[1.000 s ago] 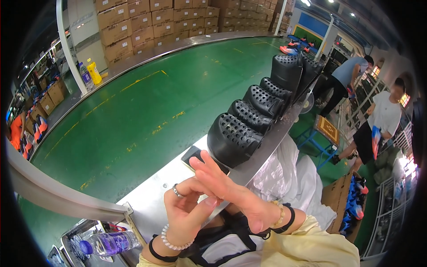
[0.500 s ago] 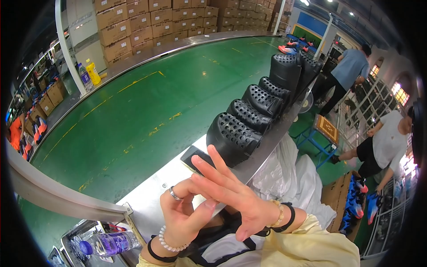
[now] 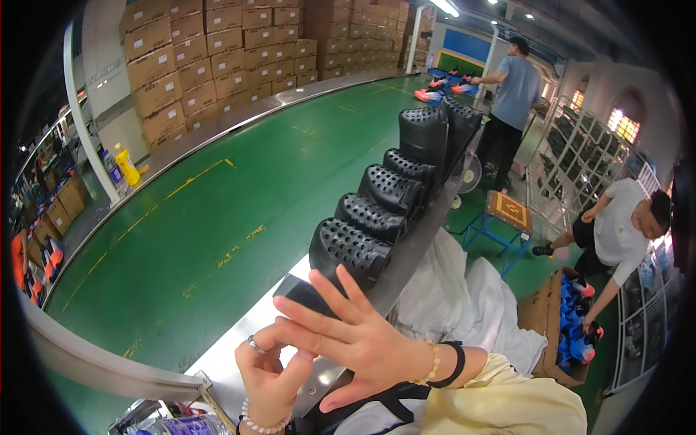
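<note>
My left hand (image 3: 270, 373), wearing a ring and a bead bracelet, is closed in a pinch against a finger of my right hand. My right hand (image 3: 366, 341) is held with its other fingers spread and its palm bare. Both hands are above the steel ledge (image 3: 235, 341). A dark, flat, phone-like object (image 3: 293, 288) lies on that ledge just beyond my fingertips and is partly hidden by them. Past it stands a row of black clogs (image 3: 351, 250) with round holes, several of them propped upright.
A green conveyor belt (image 3: 217, 210) runs beyond the ledge. White cloth (image 3: 449, 297) hangs at the right. A stool (image 3: 510, 210) and a carton of shoes (image 3: 544, 322) stand on the floor. Two people (image 3: 616, 225) work at the right. Cartons (image 3: 239, 43) are stacked behind.
The view has swung, so the scene sits farther left. My right-hand fingers are spread wider, with my left hand still against them. The bending person now reaches into the carton.
</note>
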